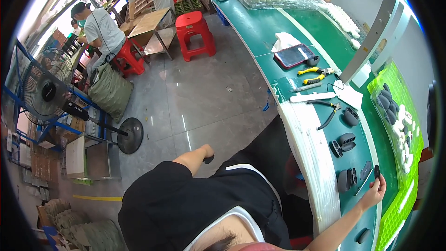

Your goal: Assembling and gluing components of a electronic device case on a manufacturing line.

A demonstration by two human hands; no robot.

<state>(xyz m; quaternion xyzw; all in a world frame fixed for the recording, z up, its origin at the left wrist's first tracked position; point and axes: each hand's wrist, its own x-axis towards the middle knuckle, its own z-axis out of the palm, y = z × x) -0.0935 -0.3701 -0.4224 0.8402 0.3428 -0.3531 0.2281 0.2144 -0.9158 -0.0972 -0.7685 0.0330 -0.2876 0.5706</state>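
My left hand (pixel 202 152) hangs out over the floor, away from the bench, closed around a dark oval piece (pixel 209 159) that shows only in part. Over the bench, at its right, my right hand (pixel 375 193) pinches a small black oval piece (pixel 377 172) between its fingers. Just left of that hand lie a thin pale-edged strip (pixel 364 182), a flat dark grey piece (pixel 365 170) and a black rounded case (pixel 345 180). Farther up the bench are another black case (pixel 347 141) and a closed-looking one (pixel 350 117). A black oval piece (pixel 363 236) lies nearer me.
Black-handled cutters (pixel 331 111), yellow-and-black pliers (pixel 314 76) and a phone (pixel 294 56) lie on the green bench (pixel 297 23). White padding (pixel 316 167) covers its near edge. Green trays (pixel 404 97) hold black and white pieces. Behind stand a fan (pixel 49 90), red stools (pixel 194 35) and co-workers.
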